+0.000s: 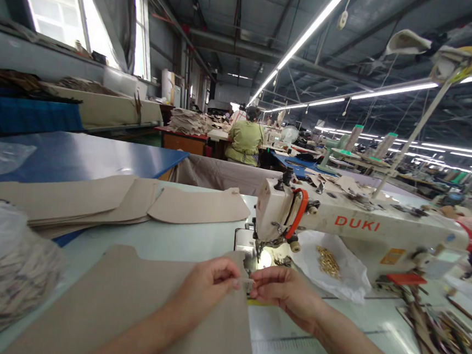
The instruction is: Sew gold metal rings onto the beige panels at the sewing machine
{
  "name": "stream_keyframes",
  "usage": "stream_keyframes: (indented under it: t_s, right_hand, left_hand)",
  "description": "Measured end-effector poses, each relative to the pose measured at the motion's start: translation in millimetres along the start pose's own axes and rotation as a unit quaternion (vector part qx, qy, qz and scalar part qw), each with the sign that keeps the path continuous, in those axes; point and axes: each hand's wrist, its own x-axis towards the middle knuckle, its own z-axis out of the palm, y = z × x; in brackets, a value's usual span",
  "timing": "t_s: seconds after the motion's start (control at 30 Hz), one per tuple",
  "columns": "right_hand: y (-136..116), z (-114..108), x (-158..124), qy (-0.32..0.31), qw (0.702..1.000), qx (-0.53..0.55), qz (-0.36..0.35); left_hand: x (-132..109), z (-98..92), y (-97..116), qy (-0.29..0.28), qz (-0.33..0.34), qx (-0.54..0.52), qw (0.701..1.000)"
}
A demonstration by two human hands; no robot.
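Observation:
A small pale strip (245,281) is stretched between my two hands, just in front of the sewing machine's needle area. My left hand (206,279) pinches its left end, over the edge of a large beige panel (154,307) that lies flat on the table. At the other end my right hand (281,291) is closed in a pinch, its fingertips beside a tiny orange-gold spot too small to name. The white sewing machine (319,217), with a lit needle plate, stands right behind my hands.
Stacked beige panels (89,202) and another panel (200,204) lie at the back left. A plastic bag of pieces (12,273) sits at the left edge. Gold metal parts (327,262) rest on white plastic (352,270) under the machine arm. Brown straps (424,337) lie right. A person (245,136) sits beyond.

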Motion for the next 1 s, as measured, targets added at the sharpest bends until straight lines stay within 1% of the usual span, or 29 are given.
stream_keyframes:
  t_s: [0.17,0.3,0.5,0.63,0.7,0.83,0.93,1.0]
  right_hand:
    - [7,-1,8,0.017,0.998,-0.055,-0.035]
    - [10,-3,11,0.022,0.994,-0.09,-0.051]
    - [5,-3,10,0.02,0.99,-0.125,-0.067]
    - [-2,0,6,-0.007,0.994,-0.104,-0.04]
    - [-4,1,4,-0.013,0.997,-0.076,-0.022]
    - [-5,2,3,-0.036,0.999,-0.023,-0.005]
    - [-3,1,5,-0.054,0.998,-0.006,-0.025]
    - [-1,1,7,-0.054,0.998,-0.012,-0.043]
  left_hand:
    - [1,0.3,2,0.004,-0.004,-0.016,1.0]
    - [1,-0.4,3,0.002,-0.024,-0.018,1.0]
    - [4,-2.6,3,-0.036,-0.049,-0.072,0.996]
    - [6,-6.2,-2,-0.09,-0.047,-0.117,0.988]
    - [6,-7.5,-2,-0.103,-0.054,-0.132,0.984]
    - [3,-8.4,5,-0.093,-0.084,-0.157,0.98]
    - [1,-8.1,9,-0.091,-0.099,-0.177,0.975]
    - [0,-7.9,9,-0.091,-0.108,-0.193,0.971]
